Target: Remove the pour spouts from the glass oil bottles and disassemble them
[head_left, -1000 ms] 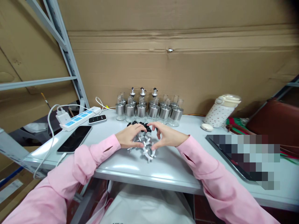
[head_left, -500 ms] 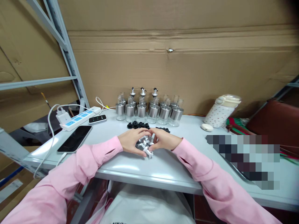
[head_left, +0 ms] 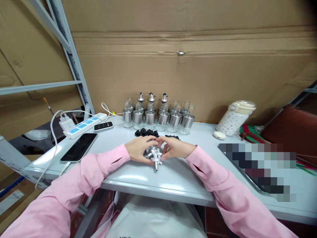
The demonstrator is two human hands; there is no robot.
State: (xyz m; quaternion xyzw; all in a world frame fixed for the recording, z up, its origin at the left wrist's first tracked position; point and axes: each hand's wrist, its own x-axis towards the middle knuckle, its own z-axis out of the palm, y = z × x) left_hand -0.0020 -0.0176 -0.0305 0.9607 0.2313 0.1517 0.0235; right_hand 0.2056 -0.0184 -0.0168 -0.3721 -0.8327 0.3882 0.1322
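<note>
A small heap of silver pourer spouts [head_left: 156, 160] lies on the grey table [head_left: 138, 177], close to its front edge. My left hand [head_left: 139, 148] curves round the heap from the left, fingers apart, thumb at the nearest spout. From the right, my right hand [head_left: 176, 147] is cupped against the same heap with thumb and fingers spread. The fingertips of both hands meet behind the spouts, and part of the heap is hidden by them. Just beyond my hands are several black stoppers [head_left: 146, 133] and a row of small black parts [head_left: 172, 137].
Glass bottles with steel sleeves [head_left: 150, 118] stand in rows at the back, several fitted with pourers. To the left lie a phone [head_left: 79, 147], a small black-and-white device [head_left: 103, 126] and a power strip [head_left: 85, 125]. A dotted flask [head_left: 234, 118] and white oval case [head_left: 219, 135] are on the right.
The spouts have shifted between my hands, and the front one now points more straight towards me. My right hand has moved slightly to the right; the left is nearly still.
</note>
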